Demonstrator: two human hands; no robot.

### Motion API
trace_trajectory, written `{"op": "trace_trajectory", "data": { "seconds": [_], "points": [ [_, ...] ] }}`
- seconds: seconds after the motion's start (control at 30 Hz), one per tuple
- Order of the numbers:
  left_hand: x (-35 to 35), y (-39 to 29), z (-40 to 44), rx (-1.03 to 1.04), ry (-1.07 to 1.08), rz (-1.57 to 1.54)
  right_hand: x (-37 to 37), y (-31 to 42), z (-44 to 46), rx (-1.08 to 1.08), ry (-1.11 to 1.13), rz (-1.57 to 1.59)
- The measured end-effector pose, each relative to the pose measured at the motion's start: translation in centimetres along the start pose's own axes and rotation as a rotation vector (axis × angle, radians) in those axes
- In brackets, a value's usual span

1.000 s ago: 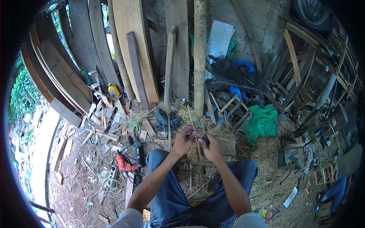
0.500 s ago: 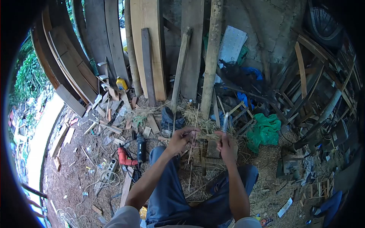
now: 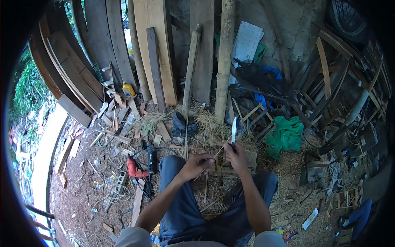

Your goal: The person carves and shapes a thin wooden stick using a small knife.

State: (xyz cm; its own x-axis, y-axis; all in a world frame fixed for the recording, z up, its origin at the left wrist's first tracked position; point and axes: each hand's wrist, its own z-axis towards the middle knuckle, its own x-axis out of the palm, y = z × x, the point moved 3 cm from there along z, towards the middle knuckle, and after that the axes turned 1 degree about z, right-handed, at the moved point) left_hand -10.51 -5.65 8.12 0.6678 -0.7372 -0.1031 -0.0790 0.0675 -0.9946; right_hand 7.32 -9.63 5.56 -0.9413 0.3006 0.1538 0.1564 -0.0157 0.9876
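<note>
My left hand [image 3: 198,165] is closed around a thin strip [image 3: 218,152], which looks like split bamboo or wood. The strip slants up to the right, its upper end close to my right hand [image 3: 237,159]. That hand grips a knife [image 3: 234,131] by its dark handle, the pale blade pointing up and away from me. Whether my right fingers also touch the strip, I cannot tell. Both hands are in front of my bent knees, above straw-like shavings on the ground.
Left of my knee lie a red power drill [image 3: 135,168], a dark angle grinder [image 3: 152,159] and a power strip [image 3: 120,181] with its cable. Boards [image 3: 150,53] and a pole [image 3: 224,61] stand ahead. A green plastic bag [image 3: 284,136] and piled scrap wood lie to the right.
My right hand and the knife have moved left, close to my left hand. The strip has swung from nearly upright to a slant. My view has shifted slightly.
</note>
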Motion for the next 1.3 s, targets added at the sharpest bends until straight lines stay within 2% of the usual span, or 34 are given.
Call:
{"op": "trace_trajectory", "data": {
  "seconds": [0.03, 0.1, 0.17, 0.3, 0.37, 0.4, 0.47, 0.5, 0.57, 0.6, 0.83, 1.0, 1.17, 1.2, 1.3],
  "points": [
    [0.2, 0.1, -0.7, -0.001, 0.004, 0.0, -0.2, 0.1, 0.0, -0.003, -0.007, 0.067],
    [0.4, 0.8, -2.2, -0.154, -0.032, -0.179, -0.2, 0.8, -0.1, -0.007, -0.013, 0.137],
    [0.2, 0.9, -2.8, -0.139, -0.063, -0.205, 0.1, 2.0, -0.6, 0.018, -0.086, -0.173],
    [-0.1, 1.4, -3.9, -0.125, -0.179, -0.23, 0.6, 2.0, -1.3, -0.009, 0.003, -0.165],
    [-0.1, 1.0, -4.8, -0.094, -0.214, -0.189, 1.6, 1.9, -2.7, -0.135, 0.104, -0.465],
    [-0.1, 0.7, -5.2, -0.068, -0.244, -0.146, 2.3, 2.0, -3.8, -0.139, 0.119, -0.477],
    [-0.1, 0.5, -6.0, -0.007, -0.292, -0.097, 4.3, 2.3, -6.7, 0.034, 0.181, -0.117],
    [-0.2, 0.3, -6.6, 0.042, -0.325, -0.035, 4.9, 3.1, -7.8, 0.04, 0.2, -0.125],
    [0.2, -0.6, -8.0, 0.073, -0.308, 0.0, 6.6, 4.1, -10.2, 0.243, 0.397, 0.0],
    [0.6, -1.3, -8.7, 0.107, -0.273, 0.041, 7.0, 4.3, -10.8, 0.275, 0.401, 0.002],
    [1.9, -6.8, -14.1, 0.209, -0.385, 0.27, 5.8, 8.2, -12.8, 0.427, 0.407, 0.166],
    [1.8, -8.9, -16.5, 0.257, -0.387, 0.302, 4.1, 10.0, -13.3, 0.476, 0.315, 0.154],
    [2.2, -9.5, -16.7, 0.325, -0.481, 0.304, 6.4, 11.5, -15.0, 0.424, 0.406, 0.062],
    [2.1, -9.6, -16.7, 0.324, -0.476, 0.298, 7.1, 11.8, -15.2, 0.364, 0.418, 0.061],
    [2.0, -10.4, -16.2, 0.333, -0.51, 0.301, 7.8, 12.5, -15.4, 0.359, 0.413, 0.119]
  ]
}}
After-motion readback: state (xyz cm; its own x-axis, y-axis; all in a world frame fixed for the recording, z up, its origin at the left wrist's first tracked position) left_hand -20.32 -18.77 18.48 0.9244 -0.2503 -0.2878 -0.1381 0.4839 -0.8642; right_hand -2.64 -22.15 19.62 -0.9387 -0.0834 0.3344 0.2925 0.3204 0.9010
